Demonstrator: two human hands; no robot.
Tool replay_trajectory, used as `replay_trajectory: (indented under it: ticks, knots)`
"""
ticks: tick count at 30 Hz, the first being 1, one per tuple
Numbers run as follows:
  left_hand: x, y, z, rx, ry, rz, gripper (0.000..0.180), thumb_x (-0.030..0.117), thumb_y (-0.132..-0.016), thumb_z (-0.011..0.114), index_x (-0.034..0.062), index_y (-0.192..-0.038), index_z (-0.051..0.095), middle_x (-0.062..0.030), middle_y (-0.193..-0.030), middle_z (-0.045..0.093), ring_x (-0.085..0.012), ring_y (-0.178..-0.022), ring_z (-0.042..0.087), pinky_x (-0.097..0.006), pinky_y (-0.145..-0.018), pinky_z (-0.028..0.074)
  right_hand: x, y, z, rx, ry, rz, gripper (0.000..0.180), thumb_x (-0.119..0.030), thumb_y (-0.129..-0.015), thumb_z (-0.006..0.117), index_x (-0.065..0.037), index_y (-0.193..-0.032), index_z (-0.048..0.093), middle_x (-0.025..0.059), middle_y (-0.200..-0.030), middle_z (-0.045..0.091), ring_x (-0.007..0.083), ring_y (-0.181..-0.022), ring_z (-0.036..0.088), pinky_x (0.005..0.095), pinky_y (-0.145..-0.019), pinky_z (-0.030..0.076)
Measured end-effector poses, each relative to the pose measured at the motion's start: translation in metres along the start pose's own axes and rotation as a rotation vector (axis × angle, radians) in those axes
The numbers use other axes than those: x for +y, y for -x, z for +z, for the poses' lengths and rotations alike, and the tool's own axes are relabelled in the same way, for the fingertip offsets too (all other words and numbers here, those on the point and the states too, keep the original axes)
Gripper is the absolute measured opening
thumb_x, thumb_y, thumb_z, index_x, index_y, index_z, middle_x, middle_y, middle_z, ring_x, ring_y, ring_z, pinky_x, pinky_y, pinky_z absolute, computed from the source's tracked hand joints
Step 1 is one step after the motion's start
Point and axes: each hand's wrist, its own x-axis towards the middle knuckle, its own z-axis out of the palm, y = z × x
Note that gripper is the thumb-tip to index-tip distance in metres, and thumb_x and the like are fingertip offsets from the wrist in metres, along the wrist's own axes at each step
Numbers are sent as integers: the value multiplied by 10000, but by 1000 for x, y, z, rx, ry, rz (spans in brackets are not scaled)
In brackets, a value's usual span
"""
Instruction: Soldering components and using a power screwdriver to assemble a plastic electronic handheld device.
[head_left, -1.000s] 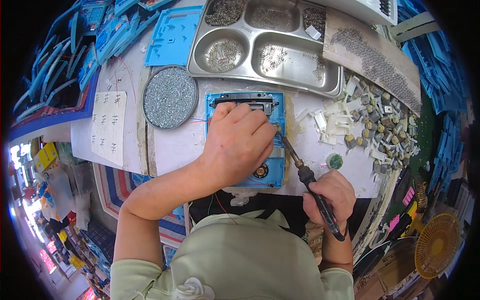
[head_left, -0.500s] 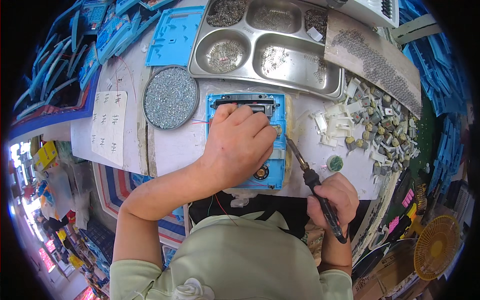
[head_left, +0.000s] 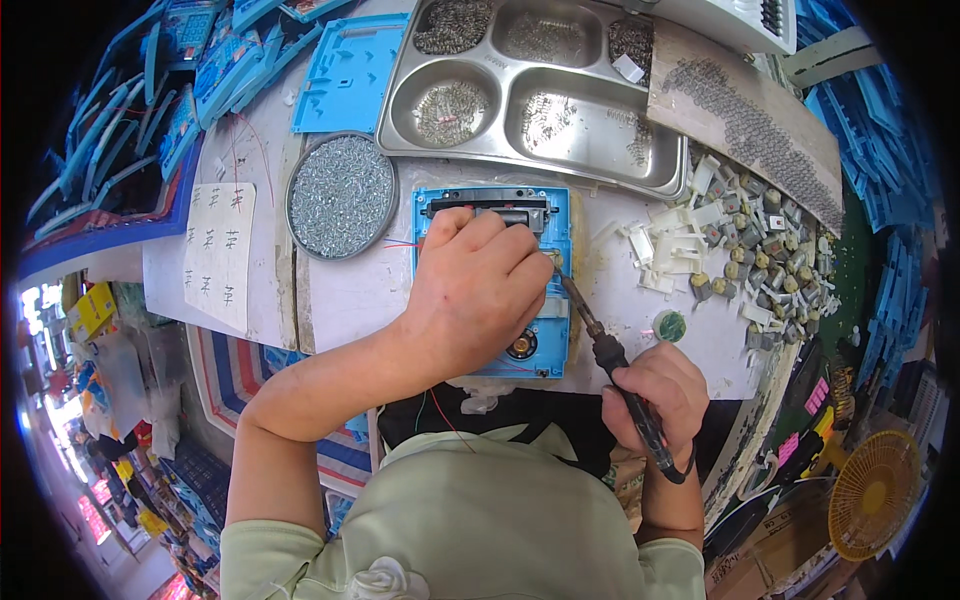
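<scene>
A blue plastic housing (head_left: 553,338) lies flat on the bench in front of me, with a black part (head_left: 512,215) along its far side and a small round part (head_left: 521,345) near its near edge. My left hand (head_left: 475,285) rests over the housing, its fingers curled down inside; what they pinch is hidden beneath them. In my right hand (head_left: 662,392) is a soldering iron (head_left: 609,354) with a black handle. Its metal tip points at the housing's right side, close to my left fingertips. Thin red wires come out at the housing's left.
A round dish of small metal pieces (head_left: 341,197) stands at the left. Beyond the housing is a steel compartment tray (head_left: 480,150) with springs. Small motors and white plastic parts (head_left: 765,260) are heaped at the right, near a green-topped round piece (head_left: 669,325). Blue panels (head_left: 350,70) lie at the back.
My right hand has moved slightly left and away from me, bringing the soldering iron's tip in over the housing's right edge. My left hand stays in place.
</scene>
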Motion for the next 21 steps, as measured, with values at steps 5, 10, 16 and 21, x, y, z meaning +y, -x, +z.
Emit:
replay_trajectory:
  ticks: [5, 10, 16, 21]
  knots:
    - [1, 0, -5, -61, 7, -21, 276, 61, -673, 807, 120, -909, 676, -8, -884, 606, -221, -814, 578, -412, -825, 406, 1, 0, -3, 5, 16, 6, 317, -12, -773, 789, -41, -1057, 653, 70, -706, 635, 234, -559, 575, 317, -513, 455]
    - [2, 0, -5, -51, 8, -21, 283, 58, -670, 806, 116, -917, 679, -12, -891, 609, -218, -815, 580, -410, -823, 403, 0, 1, -7, 41, -3, 19, 300, -25, -784, 790, -41, -1054, 660, 72, -696, 635, 230, -549, 569, 317, -517, 456]
    - [3, -1, -6, -67, -1, -25, 284, 58, -677, 805, 116, -927, 683, -10, -911, 612, -212, -819, 582, -406, -834, 396, -1, 1, -7, 55, 0, 18, 300, -24, -783, 791, -37, -1053, 661, 70, -690, 633, 231, -546, 570, 314, -519, 456]
    - [5, -1, -7, -57, -25, -31, 278, 60, -687, 804, 122, -931, 687, -6, -917, 610, -210, -817, 583, -401, -836, 389, 0, 2, -7, 57, -14, 14, 299, -23, -781, 792, -27, -1048, 658, 73, -692, 634, 231, -544, 570, 314, -517, 453]
